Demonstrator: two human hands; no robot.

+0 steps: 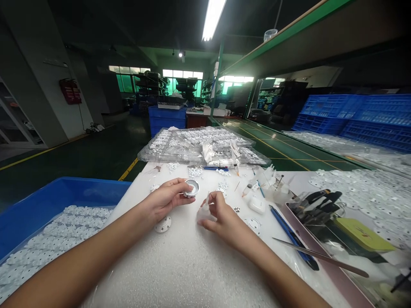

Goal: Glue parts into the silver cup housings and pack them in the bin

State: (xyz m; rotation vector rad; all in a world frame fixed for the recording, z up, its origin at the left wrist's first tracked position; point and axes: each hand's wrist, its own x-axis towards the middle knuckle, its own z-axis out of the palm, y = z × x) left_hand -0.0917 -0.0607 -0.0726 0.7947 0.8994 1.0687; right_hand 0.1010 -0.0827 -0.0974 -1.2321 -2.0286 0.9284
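My left hand point(165, 199) pinches a small round metal-rimmed part point(192, 188) just above the white foam mat point(180, 265). Close to its right, my right hand point(218, 214) is closed around a thin pointed tool point(207, 200) whose tip points toward the part. A white round disc point(163, 224) lies on the mat below my left wrist. Another round disc point(253, 223) lies right of my right hand.
A blue bin point(48, 201) of white discs sits at the left. Clear trays of small white parts point(199, 145) stand at the back. A tray of tools point(337, 231), a blue pen point(290, 233) and long tweezers point(321, 256) lie at the right. Loose white parts point(369, 196) pile far right.
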